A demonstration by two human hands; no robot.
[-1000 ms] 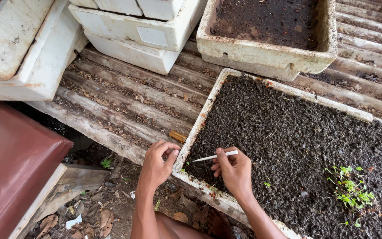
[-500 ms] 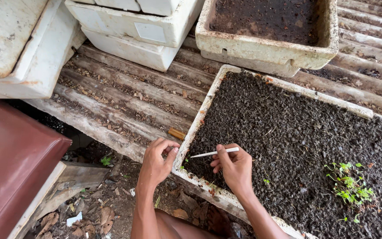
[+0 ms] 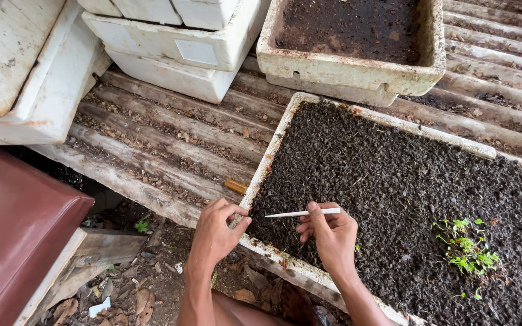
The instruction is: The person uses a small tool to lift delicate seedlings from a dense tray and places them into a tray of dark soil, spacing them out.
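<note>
With the left hand (image 3: 215, 232) pinching the foam tray's rim (image 3: 260, 178), the right hand (image 3: 332, 236) grips a thin white stick (image 3: 302, 213), tip over bare soil (image 3: 382, 169), seemingly mid-dibbling, which calls for a steady downward poke.

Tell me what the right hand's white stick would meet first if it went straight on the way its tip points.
The right hand holds the thin white stick pointing left, low over the soil. Going on, it would likely meet the left hand at the tray's rim, though height is unclear.
</note>
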